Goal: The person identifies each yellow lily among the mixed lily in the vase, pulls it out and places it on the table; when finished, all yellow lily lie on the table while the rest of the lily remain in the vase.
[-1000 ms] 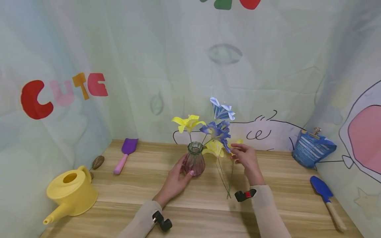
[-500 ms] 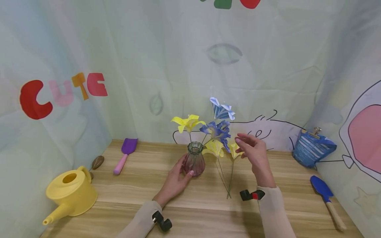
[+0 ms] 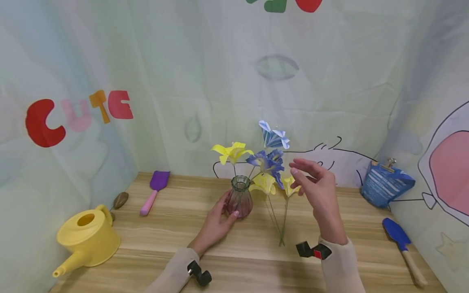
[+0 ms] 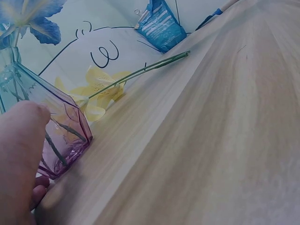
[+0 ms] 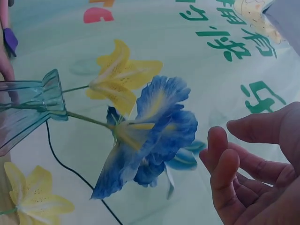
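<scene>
My left hand (image 3: pixel 216 224) holds the lower body of a ribbed glass vase (image 3: pixel 239 201), green at the neck and purple below, upright on the table. Out of its mouth rise a yellow lily (image 3: pixel 232 152) and a dark blue iris (image 3: pixel 269 162). A light blue flower (image 3: pixel 273 136) shows above the iris; its stem is hidden. Right of the vase, two yellow lilies (image 3: pixel 263 183) lie with crossed stems. My right hand (image 3: pixel 320 195) hovers right of the flowers, fingers loosely bent. The right wrist view shows a gap between the iris (image 5: pixel 154 131) and those fingertips, which hold nothing.
At left are a yellow watering can (image 3: pixel 89 240), a brown stone-like object (image 3: pixel 121 200) and a purple shovel with a pink handle (image 3: pixel 155 191). At right stand a clipped blue bag (image 3: pixel 386 185) and a blue trowel (image 3: pixel 397 234). Printed cloth backs the wooden table (image 3: pixel 238 264).
My right hand has drawn away from the flowers, to the right and slightly toward me, uncovering the right-hand yellow lily. My left hand stays on the vase.
</scene>
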Motion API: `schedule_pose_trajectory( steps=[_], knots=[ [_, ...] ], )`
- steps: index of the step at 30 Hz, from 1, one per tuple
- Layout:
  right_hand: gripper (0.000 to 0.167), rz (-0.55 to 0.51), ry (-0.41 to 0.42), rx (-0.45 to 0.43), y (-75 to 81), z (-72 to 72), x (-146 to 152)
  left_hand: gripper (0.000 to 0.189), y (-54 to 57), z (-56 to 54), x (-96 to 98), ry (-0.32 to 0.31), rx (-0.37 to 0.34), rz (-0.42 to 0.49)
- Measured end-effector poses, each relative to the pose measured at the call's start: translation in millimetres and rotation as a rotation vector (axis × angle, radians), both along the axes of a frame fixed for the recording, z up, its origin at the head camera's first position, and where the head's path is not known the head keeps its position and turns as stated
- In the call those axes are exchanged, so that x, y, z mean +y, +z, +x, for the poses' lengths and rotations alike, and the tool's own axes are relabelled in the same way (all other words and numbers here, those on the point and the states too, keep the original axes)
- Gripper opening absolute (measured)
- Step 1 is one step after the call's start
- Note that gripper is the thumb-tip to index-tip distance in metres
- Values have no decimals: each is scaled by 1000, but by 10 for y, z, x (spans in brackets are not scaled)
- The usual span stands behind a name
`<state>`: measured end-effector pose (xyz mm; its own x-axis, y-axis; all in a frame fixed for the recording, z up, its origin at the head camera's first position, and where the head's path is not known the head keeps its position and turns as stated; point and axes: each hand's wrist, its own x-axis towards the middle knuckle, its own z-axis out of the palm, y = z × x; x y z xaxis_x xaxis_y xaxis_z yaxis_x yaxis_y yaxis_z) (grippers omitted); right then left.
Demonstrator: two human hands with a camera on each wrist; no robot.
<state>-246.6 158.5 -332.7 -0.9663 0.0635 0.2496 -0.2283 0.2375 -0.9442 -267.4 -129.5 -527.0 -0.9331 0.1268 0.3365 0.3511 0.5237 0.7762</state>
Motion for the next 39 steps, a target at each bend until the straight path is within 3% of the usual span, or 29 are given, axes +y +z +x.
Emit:
schedule_pose_trajectory(
  steps=[13, 19, 30, 39],
  knots=[
    [37, -12, 51, 61, 74, 75, -113, 77, 5, -3, -39, 10, 12, 0],
    [31, -30, 98, 62, 0, 74, -227, 78, 12, -29, -22, 0, -3, -12],
    [31, 50, 207, 13, -203, -79, -587, 77, -5, -15, -24, -1, -6, -1],
    [35, 113, 226, 32, -268, -188, -836, 77, 7, -10, -15, -13, -28, 30]
  ],
)
